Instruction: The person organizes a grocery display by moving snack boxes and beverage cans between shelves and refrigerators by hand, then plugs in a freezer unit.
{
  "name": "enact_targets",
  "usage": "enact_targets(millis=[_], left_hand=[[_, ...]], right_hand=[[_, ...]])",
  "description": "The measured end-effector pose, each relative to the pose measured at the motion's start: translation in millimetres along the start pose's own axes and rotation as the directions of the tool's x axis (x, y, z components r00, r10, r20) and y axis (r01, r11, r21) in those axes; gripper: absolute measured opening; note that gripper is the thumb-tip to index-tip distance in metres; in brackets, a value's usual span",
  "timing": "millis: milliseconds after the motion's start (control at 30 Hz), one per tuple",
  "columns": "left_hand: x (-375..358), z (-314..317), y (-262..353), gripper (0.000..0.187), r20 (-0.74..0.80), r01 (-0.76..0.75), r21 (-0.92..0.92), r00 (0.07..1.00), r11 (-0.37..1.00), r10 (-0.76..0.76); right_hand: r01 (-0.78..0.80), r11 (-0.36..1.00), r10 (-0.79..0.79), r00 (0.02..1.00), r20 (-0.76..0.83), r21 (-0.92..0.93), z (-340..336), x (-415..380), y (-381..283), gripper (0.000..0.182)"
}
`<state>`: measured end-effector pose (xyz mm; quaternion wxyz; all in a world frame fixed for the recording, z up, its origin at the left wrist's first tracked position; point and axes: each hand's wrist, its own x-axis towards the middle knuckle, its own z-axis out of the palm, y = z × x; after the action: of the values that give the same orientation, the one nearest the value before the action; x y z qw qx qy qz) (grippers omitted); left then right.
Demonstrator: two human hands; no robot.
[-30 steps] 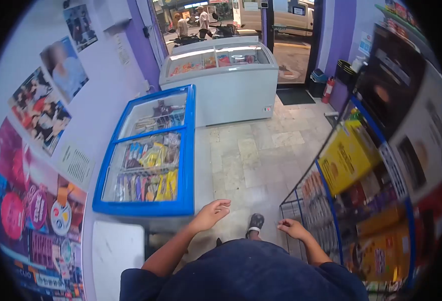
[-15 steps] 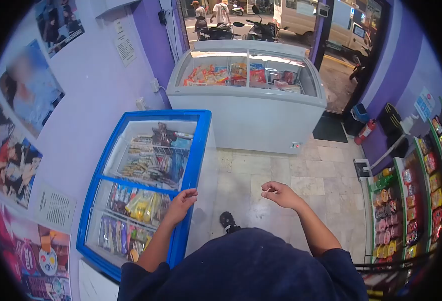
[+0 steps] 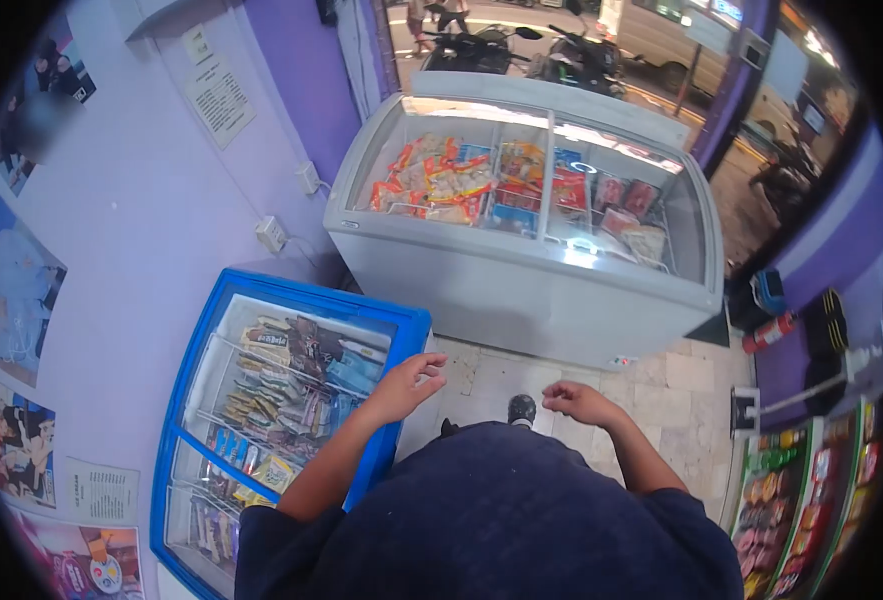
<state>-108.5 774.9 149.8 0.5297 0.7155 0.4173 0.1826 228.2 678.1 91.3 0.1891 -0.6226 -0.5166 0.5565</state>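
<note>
My left hand (image 3: 408,388) hovers by the right edge of a blue-framed ice cream freezer (image 3: 413,330), holding nothing, its fingers loosely bent and apart. Through the freezer's glass top show rows of wrapped ice creams (image 3: 261,395). My right hand (image 3: 579,403) hangs over the floor to the right, empty, with fingers slightly curled. Ahead of both hands stands a white chest freezer (image 3: 501,300) with a closed sliding glass lid. Inside it lie orange and red bags of frozen food (image 3: 436,180) and several flat packs (image 3: 626,210).
Snack shelves (image 3: 806,470) line the right side. A fire extinguisher (image 3: 769,332) and a dark bin (image 3: 758,297) stand by the doorway. Wall sockets (image 3: 271,234) with cords are behind the blue freezer. Motorcycles (image 3: 576,60) are parked outside. My shoe (image 3: 521,408) is on the tiled floor (image 3: 651,400).
I have moved forward, so the white freezer appears larger and closer. The blue freezer has slid lower in view. My hands have swung slightly, both still empty.
</note>
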Motion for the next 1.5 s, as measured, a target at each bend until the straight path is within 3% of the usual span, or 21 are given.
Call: enact_targets(millis=[67, 167, 233, 300, 333, 367, 400, 467, 533, 600, 667, 700, 800, 900, 933, 967, 1000, 1133, 1267, 1400, 1500], left_hand=[[23.8, -6.5, -14.7, 0.041, -0.071, 0.070, -0.045, 0.995, 0.997, -0.073], [34.8, -6.6, -51.1, 0.037, -0.388, 0.074, -0.277, 0.904, 0.958, -0.182], [31.9, -10.2, -51.7, 0.034, -0.421, 0.140, -0.325, 0.864, 0.935, -0.276], [23.8, -17.9, -44.8, 0.030, -0.448, 0.190, -0.374, 0.820, 0.908, -0.356], [15.5, -23.7, -36.0, 0.027, -0.269, 0.317, -0.347, 0.868, 0.882, -0.418], [8.4, -27.7, -26.8, 0.023, -0.085, 0.431, -0.295, 0.877, 0.853, -0.473], [1.5, -28.5, -19.2, 0.023, -0.008, 0.405, -0.215, 0.909, 0.889, -0.417], [-10.9, -31.9, -5.8, 0.022, 0.079, 0.379, -0.139, 0.925, 0.915, -0.372], [-14.6, -33.7, 3.3, 0.027, 0.066, 0.540, -0.153, 0.841, 0.828, -0.537], [-18.4, -37.4, 2.4, 0.032, 0.002, 0.533, -0.198, 0.839, 0.822, -0.544], [-13.7, -38.9, 8.9, 0.032, -0.154, 0.575, 0.090, 0.815, 0.813, -0.559], [-11.3, -36.8, 10.0, 0.032, -0.153, 0.580, 0.086, 0.811, 0.810, -0.564], [-3.1, -36.7, 7.4, 0.031, -0.254, 0.526, 0.122, 0.836, 0.841, -0.486], [10.4, -47.4, 4.2, 0.027, -0.308, 0.560, 0.119, 0.806, 0.820, -0.506], [17.5, -54.7, 9.0, 0.026, -0.274, 0.538, 0.240, 0.836, 0.808, -0.475], [23.8, -61.7, 11.4, 0.025, -0.242, 0.504, 0.361, 0.863, 0.785, -0.443], [28.2, -65.0, 6.4, 0.025, -0.259, 0.507, 0.357, 0.861, 0.784, -0.438], [50.5, -69.5, -23.2, 0.017, -0.194, 0.296, 0.551, 0.955, 0.780, -0.225], [78.7, -81.1, -18.9, 0.014, -0.159, 0.114, 0.571, 0.987, 0.813, -0.027], [92.3, -107.8, -13.1, 0.022, -0.047, 0.243, 0.501, 0.966, 0.831, -0.254], [93.4, -134.2, -27.3, 0.026, -0.102, 0.362, 0.256, 0.932, 0.896, -0.347]], right_hand=[[0.121, 0.979, -0.123, 0.992, -0.003, -0.164, -33.2, 50.2, -27.1, 0.038], [0.137, 0.920, -0.061, 0.976, 0.211, -0.366, -76.7, 118.8, -75.4, 0.033], [0.369, 0.550, -0.007, 0.899, 0.437, -0.749, -92.7, 159.2, -85.4, 0.037], [0.474, 0.452, 0.130, 0.803, 0.582, -0.755, -100.9, 189.5, -84.0, 0.038], [0.582, 0.354, 0.268, 0.687, 0.676, -0.732, -103.4, 200.8, -86.0, 0.038], [0.608, 0.406, 0.381, 0.567, 0.731, -0.683, -104.3, 207.0, -89.7, 0.034], [0.613, 0.404, 0.383, 0.561, 0.734, -0.679, -108.1, 210.7, -92.0, 0.034], [0.554, 0.602, 0.379, 0.435, 0.816, -0.575, -115.9, 210.0, -87.9, 0.033], [0.515, 0.645, 0.349, 0.459, 0.817, -0.565, -117.7, 206.8, -85.6, 0.033], [0.474, 0.686, 0.323, 0.481, 0.815, -0.552, -117.9, 209.1, -78.9, 0.032], [0.315, 0.737, 0.454, 0.424, 0.783, -0.598, -113.7, 220.4, -68.8, 0.034], [0.474, 0.686, 0.458, 0.308, 0.834, -0.552, -113.5, 223.6, -84.4, 0.033], [0.359, 0.820, 0.374, 0.252, 0.892, -0.445, -116.1, 236.9, -37.2, 0.030], [0.348, 0.830, 0.369, 0.244, 0.897, -0.437, -130.8, 225.4, -37.9, 0.031], [0.348, 0.847, 0.330, 0.248, 0.911, -0.401, -138.5, 222.0, -41.0, 0.032], [0.154, 0.857, 0.433, 0.303, 0.849, -0.492, -145.4, 215.9, -41.4, 0.033], [0.121, 0.882, 0.399, 0.321, 0.859, -0.455, -151.9, 213.6, -33.1, 0.032], [0.191, 0.822, 0.429, 0.412, 0.804, -0.537, -170.5, 189.3, -63.0, 0.035], [0.371, 0.766, 0.408, 0.351, 0.843, -0.525, -167.5, 224.4, -62.8, 0.033], [0.565, 0.673, 0.391, 0.277, 0.878, -0.478, -177.6, 279.9, -72.6, 0.031], [0.716, 0.470, 0.467, 0.294, 0.834, -0.516, -157.7, 330.4, -184.6, 0.030]])
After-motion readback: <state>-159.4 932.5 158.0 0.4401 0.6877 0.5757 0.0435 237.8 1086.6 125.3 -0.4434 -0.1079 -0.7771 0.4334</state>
